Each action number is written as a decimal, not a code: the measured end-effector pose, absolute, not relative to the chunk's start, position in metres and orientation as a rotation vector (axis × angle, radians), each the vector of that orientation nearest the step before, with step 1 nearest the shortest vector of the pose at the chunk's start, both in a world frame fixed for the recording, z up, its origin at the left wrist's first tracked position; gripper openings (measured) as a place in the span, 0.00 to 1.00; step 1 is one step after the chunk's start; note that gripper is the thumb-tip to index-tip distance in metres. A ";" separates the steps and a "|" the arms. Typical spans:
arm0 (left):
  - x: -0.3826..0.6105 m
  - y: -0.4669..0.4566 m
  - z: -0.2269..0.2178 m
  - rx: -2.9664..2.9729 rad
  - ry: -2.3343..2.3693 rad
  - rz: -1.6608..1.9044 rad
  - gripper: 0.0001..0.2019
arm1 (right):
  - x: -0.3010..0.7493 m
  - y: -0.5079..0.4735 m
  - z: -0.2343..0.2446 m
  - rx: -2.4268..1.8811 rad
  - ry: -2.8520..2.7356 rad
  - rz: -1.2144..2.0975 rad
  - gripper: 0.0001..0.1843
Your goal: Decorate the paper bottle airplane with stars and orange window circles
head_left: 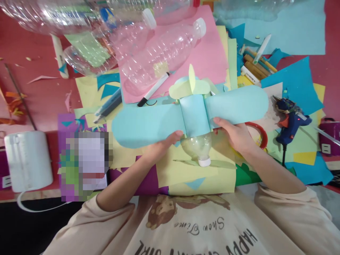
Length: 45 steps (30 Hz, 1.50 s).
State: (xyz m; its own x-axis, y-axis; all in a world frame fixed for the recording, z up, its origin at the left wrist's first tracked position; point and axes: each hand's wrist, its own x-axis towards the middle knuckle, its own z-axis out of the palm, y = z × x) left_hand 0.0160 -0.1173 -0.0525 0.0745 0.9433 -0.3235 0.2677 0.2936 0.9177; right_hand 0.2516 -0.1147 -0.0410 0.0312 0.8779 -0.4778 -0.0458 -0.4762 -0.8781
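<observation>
I hold a craft airplane made from a clear plastic bottle (198, 146) wrapped in light blue paper (193, 114), its white cap (204, 162) pointing toward me. Two light blue paper wings stick out, one left (146, 124) and one right (237, 103). A pale green paper tail (190, 85) stands at the far end. My left hand (166, 142) grips the underside of the left wing near the body, thumb on top. My right hand (235, 134) grips the base of the right wing beside the bottle.
Several empty clear bottles (162, 53) lie on pink paper (209, 53) at the back. A black marker (152, 90), a blue glue gun (290, 120), red-handled scissors (261, 132), pencils (256, 65) and coloured paper scraps cover the red table (32, 95). A white roll (28, 159) stands left.
</observation>
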 end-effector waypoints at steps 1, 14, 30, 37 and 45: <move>0.019 -0.117 -0.051 1.178 1.473 0.698 0.21 | 0.250 -0.115 -0.043 -1.536 -0.825 1.586 0.15; 0.031 -0.114 -0.039 1.093 1.536 0.618 0.18 | 0.237 -0.118 -0.038 -1.425 -0.571 1.696 0.12; 0.036 -0.115 -0.035 1.095 1.497 0.567 0.18 | 0.235 -0.122 -0.047 -1.485 -0.677 1.607 0.20; 0.034 -0.116 -0.037 1.121 1.430 0.634 0.19 | 0.235 -0.122 -0.047 -1.515 -0.709 1.612 0.20; 0.033 -0.115 -0.038 1.133 1.422 0.626 0.19 | 0.237 -0.123 -0.050 -1.503 -0.773 1.614 0.19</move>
State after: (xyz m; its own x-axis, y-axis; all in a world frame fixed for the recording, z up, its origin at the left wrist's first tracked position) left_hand 0.0329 -0.1154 -0.0381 0.1221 0.8916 -0.4361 0.2799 0.3907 0.8770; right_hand 0.2366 -0.1226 -0.0497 0.0070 0.8579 -0.5137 -0.1380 -0.5080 -0.8502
